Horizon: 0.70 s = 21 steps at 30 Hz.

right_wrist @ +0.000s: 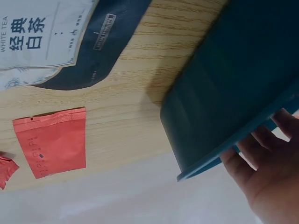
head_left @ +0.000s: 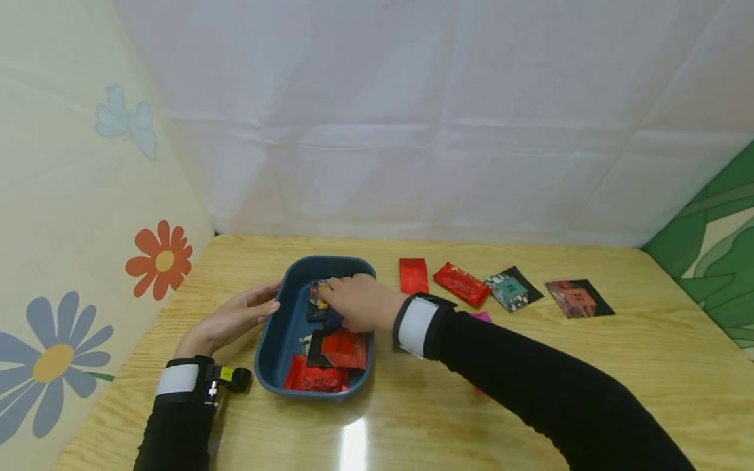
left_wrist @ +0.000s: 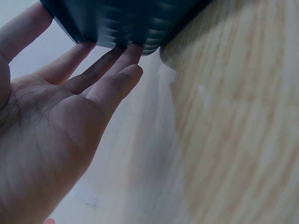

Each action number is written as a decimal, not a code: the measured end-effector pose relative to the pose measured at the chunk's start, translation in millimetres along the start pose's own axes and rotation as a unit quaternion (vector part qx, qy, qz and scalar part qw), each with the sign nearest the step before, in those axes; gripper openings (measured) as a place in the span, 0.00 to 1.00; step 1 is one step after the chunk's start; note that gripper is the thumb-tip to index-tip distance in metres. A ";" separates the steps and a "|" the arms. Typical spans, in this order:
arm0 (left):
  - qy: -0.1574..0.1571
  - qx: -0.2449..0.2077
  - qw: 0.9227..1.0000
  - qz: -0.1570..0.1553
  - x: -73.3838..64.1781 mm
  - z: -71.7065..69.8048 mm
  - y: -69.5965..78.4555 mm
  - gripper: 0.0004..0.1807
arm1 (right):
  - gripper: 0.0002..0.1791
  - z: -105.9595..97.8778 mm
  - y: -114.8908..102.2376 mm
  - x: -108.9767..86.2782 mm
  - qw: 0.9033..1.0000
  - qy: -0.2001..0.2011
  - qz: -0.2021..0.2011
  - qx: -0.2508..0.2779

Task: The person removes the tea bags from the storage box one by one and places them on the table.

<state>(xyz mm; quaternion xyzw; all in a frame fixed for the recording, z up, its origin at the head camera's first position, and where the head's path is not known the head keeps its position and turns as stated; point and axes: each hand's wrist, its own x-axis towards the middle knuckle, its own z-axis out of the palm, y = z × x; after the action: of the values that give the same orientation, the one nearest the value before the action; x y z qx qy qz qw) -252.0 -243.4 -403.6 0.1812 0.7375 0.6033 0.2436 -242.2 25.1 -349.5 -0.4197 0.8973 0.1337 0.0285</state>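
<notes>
A dark blue-teal plastic bin (head_left: 268, 353) stands on the wooden table, holding several small packets. My left hand (head_left: 238, 317) rests along the bin's left side; in the left wrist view its extended fingertips (left_wrist: 133, 50) touch the outer wall. My right hand (head_left: 362, 302) reaches over the right rim into the bin, its fingers down among the packets. Close to them are a dark patterned packet (head_left: 315, 309) and a navy item (head_left: 334, 319) partly under the hand. Whether the fingers grip anything is hidden. Red packets (head_left: 315, 376) lie at the bin's near end.
Right of the bin lie a flat red packet (head_left: 413, 276), a crinkled red packet (head_left: 462, 284) and two dark patterned packets (head_left: 509, 290). A white-labelled navy tea pouch (right_wrist: 107, 42) is near the bin; my forearm partly covers a pink packet (head_left: 482, 316). A white backdrop (head_left: 412, 163) closes the rear.
</notes>
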 end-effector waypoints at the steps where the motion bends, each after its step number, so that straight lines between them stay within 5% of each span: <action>1: 0.000 0.001 1.000 0.001 -0.2 -0.3 -0.3 0.38 | 0.30 -1.8 0.4 -0.1 1.000 0.003 0.000 0.010; 12: 0.000 -0.002 1.000 0.000 0.4 0.3 -0.5 0.38 | 0.24 -19.5 3.7 -8.9 0.992 0.009 0.008 0.129; 21: -0.001 0.002 1.000 0.003 0.9 -0.4 -0.5 0.38 | 0.21 -29.8 13.4 -27.2 0.983 0.067 0.009 0.173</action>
<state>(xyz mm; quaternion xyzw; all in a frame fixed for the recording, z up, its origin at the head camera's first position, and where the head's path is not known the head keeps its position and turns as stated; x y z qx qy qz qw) -252.9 -243.3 -404.2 0.1845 0.7376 0.6025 0.2428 -233.0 45.8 -313.5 -0.4080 0.9107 -0.0513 0.0395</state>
